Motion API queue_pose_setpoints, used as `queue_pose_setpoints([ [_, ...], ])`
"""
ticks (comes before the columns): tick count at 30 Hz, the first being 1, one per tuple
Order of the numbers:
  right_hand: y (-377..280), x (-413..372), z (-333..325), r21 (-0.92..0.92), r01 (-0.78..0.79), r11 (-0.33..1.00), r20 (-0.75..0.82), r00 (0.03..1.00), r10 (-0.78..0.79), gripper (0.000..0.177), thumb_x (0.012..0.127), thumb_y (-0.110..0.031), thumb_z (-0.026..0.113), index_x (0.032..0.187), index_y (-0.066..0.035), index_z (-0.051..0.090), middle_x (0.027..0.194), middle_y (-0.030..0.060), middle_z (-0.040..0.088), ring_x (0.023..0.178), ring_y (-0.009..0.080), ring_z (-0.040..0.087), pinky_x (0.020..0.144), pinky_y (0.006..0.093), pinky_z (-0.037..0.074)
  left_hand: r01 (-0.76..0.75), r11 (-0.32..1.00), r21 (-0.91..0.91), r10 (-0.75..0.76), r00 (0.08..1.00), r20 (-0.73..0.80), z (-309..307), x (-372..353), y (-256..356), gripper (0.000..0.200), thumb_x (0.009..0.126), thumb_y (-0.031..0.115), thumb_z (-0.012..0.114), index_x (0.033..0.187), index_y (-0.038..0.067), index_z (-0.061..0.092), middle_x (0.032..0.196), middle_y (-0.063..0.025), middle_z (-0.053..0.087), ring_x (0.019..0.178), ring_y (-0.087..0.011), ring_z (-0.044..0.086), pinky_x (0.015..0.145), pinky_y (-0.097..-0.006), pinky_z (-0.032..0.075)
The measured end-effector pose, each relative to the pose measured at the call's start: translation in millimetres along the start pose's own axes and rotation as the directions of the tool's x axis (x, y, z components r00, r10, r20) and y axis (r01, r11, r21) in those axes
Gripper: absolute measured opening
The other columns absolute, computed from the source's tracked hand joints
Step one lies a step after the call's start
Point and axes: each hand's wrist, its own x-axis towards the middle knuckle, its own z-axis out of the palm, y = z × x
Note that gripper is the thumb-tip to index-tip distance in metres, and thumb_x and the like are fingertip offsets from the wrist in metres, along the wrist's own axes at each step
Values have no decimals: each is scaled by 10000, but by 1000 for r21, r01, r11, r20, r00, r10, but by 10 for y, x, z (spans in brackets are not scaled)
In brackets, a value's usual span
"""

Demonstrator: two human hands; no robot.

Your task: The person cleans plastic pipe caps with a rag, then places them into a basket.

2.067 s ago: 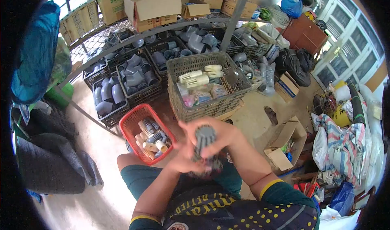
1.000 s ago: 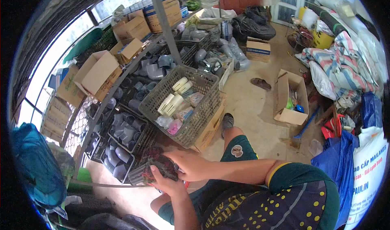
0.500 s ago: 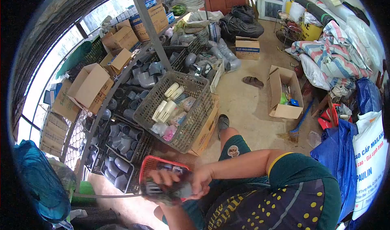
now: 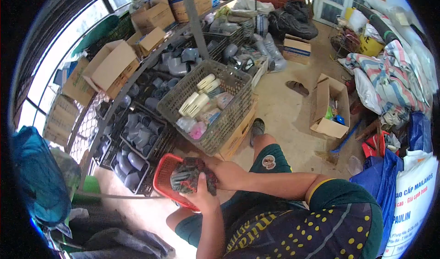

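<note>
A dark, crumpled bundle with red marks [image 4: 185, 179] is held between both hands; its exact kind I cannot make out. My left hand [image 4: 202, 196] grips its near side, with the thumb lying over the top. Closed on the right end of the bundle is my right hand [image 4: 225, 174], its fingertips largely hidden behind it. Directly beneath is a red plastic basket [image 4: 161, 180], whose contents are mostly covered by the bundle.
A large grey crate [image 4: 208, 142] with cream-coloured pieces and bags stands on a carton ahead. Grey pipe fittings [image 4: 137, 133] fill crates on the left, behind a metal post [image 4: 195, 23]. An open cardboard box [image 4: 331, 130] and a sandal [image 4: 298, 87] are on the floor.
The view has shifted, so the surroundings sit farther right. Both hands were blurred over the basket; now they hold the dark bundle steadily, with the left thumb laid on top.
</note>
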Motion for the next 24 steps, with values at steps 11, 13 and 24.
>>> queue_pose_setpoints([
  [11, -112, -30, -134, 570, -670, 476, 794, 597, -110, 277, 725, -168, 752, 952, -45, 654, 756, 25, 629, 636, 133, 590, 581, 296, 470, 263, 900, -347, -20, 821, 571, -304, 292, 229, 587, 728, 318, 799, 1177, 97, 492, 1006, -108, 598, 973, -301, 616, 891, -478, 517],
  [13, -164, -43, -230, 384, -894, 232, 899, 305, -314, 311, 738, -134, 744, 1014, -40, 636, 748, 3, 591, 610, 106, 555, 555, 241, 437, 538, 694, -479, 27, 646, 763, -299, 266, 262, 595, 709, 372, 834, 1120, 62, 537, 992, -143, 616, 936, -320, 621, 886, -485, 506],
  [24, 76, 127, -36, 431, -734, 525, 900, 313, -302, 634, 786, -163, 796, 1341, -55, 510, 1176, 100, 603, 1018, 122, 600, 865, 287, 492, 177, 868, -463, 292, 572, 766, -487, 460, 391, 526, 751, 507, 756, 1010, 77, 602, 964, -177, 672, 1002, -421, 654, 1020, -577, 439],
])
